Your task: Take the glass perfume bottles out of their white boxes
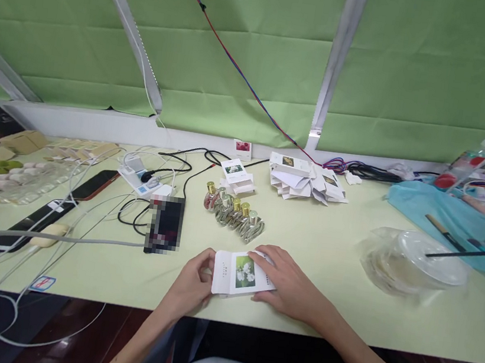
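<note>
While our left hand (192,281) is pinching the left edge of a small white cardboard box printed with white flowers on green (245,272), our right hand (286,284) is gripping its right part, fingers spreading over the printed face. We are keeping this box near the table's front edge, its picture facing up. Just beyond it, we are seeing a close-set, slanting row of small clear glass bottles with gold and silvery caps (244,220). To their left, a dark rectangular device, partly blurred (165,226), is lying near black cables; well to the right, a round container with a translucent white lid (431,257) is sitting in clear plastic wrapping, a thin black stick resting across it. Farther back, we are noticing a few white picture-printed boxes (234,170) behind the bottles and a larger heap of similar white boxes (290,173) to their right. Behind everything, a pale green fabric curtain (250,57) is hanging.
</note>
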Motion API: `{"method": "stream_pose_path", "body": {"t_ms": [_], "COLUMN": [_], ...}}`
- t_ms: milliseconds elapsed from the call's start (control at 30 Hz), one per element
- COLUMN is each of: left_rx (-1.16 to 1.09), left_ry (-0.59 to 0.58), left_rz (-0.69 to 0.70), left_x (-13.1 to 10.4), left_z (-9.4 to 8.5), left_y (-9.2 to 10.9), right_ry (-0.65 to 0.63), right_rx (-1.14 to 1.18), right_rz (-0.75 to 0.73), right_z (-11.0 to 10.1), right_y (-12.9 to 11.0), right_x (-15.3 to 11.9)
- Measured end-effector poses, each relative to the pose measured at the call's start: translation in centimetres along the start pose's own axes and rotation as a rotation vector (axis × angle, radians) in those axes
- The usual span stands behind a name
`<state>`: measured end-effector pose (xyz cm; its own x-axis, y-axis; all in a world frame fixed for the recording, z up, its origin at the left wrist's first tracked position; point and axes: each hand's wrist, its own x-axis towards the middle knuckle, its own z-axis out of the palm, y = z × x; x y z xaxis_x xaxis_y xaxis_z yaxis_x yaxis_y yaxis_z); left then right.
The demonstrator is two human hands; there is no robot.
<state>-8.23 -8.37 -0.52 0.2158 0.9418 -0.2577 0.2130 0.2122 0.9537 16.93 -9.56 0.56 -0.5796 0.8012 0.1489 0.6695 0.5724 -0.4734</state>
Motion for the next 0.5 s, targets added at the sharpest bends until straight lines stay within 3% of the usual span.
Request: {"method": "stream_pose_path", "body": {"t_ms": [333, 500], "left_rx": [0.467, 0.498], "left_ry": [-0.016, -0.015], "left_rz": [0.356, 0.388], "left_x": [0.2, 0.7], "left_z": [1.6, 1.8], "left_y": [1.4, 1.7], "right_ry": [-0.007, -0.071], "right_rx": [-0.017, -0.047], "right_rz": [-0.012, 0.045], "right_z": [-0.2, -1.8], "right_y": [-0.2, 1.0], "right_x": [0.1, -0.6]}}
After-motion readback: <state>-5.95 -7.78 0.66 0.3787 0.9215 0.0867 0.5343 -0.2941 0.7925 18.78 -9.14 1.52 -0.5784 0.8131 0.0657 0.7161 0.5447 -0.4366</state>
